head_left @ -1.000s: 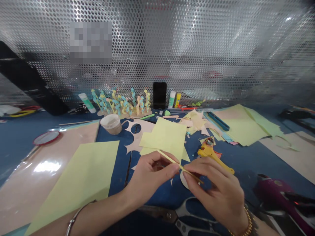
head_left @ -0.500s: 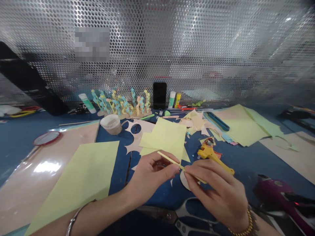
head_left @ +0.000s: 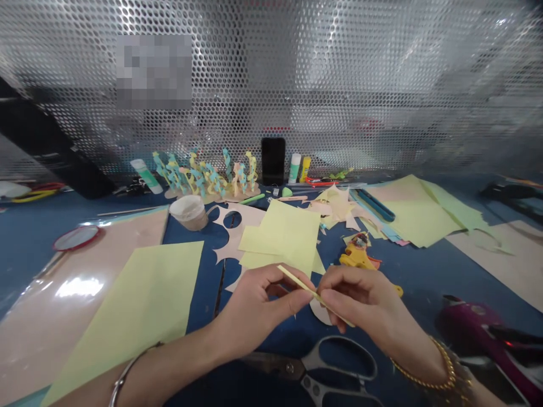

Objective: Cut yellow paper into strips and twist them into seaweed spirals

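Observation:
A narrow yellow paper strip (head_left: 292, 276) slants between my two hands, its upper end pointing left and away from me. My left hand (head_left: 263, 299) pinches it near the middle between thumb and fingers. Right beside that, my right hand (head_left: 365, 299) grips the lower part, thumb on top and fingers curled beneath. Under the hands lies a pale round paper disc (head_left: 320, 312), partly hidden. Grey scissors (head_left: 311, 367) rest on the blue table just below. Yellow paper sheets (head_left: 288, 232) lie beyond my fingertips.
At the right are a purple glue gun (head_left: 475, 328) and a yellow-handled tool (head_left: 358, 257). Curled-paper pieces (head_left: 207, 175) stand at the back, near a phone (head_left: 274, 161) and glue sticks (head_left: 294, 168). A white cup (head_left: 189, 212) sits left of the scraps.
My right hand has turned, so its thumb now lies over the strip. The left hand keeps its pinch with little movement. The view has shifted slightly.

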Action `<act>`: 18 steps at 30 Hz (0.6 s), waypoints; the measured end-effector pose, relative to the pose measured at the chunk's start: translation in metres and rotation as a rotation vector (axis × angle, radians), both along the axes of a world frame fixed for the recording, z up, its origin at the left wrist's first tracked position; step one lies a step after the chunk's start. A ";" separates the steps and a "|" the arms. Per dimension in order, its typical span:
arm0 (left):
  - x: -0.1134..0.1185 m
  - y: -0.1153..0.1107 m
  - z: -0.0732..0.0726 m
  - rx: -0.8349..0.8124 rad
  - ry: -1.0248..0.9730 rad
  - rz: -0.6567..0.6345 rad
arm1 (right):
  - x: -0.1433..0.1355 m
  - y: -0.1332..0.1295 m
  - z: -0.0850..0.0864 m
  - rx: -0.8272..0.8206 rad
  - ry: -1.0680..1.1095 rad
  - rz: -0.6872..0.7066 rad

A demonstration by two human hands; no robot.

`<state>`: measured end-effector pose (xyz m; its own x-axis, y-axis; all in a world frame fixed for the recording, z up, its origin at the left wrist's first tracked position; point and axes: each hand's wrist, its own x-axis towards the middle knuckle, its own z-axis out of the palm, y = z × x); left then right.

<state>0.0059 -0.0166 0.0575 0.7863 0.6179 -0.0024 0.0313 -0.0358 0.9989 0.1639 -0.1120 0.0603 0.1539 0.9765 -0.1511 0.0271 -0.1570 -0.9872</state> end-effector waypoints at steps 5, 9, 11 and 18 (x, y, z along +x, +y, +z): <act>0.001 0.000 0.004 0.038 0.043 -0.018 | 0.002 0.002 0.002 -0.048 0.054 0.015; 0.000 0.001 0.004 0.045 0.074 -0.030 | 0.004 0.002 -0.001 -0.057 0.078 0.012; 0.000 0.001 0.004 0.043 0.086 -0.037 | 0.005 0.002 -0.002 -0.070 0.085 0.015; 0.000 0.001 0.004 0.018 0.106 -0.043 | 0.004 0.002 -0.003 -0.104 0.160 0.047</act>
<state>0.0059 -0.0158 0.0618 0.8082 0.5840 -0.0764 0.1352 -0.0576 0.9891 0.1683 -0.1096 0.0568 0.0745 0.9598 -0.2706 -0.1189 -0.2608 -0.9580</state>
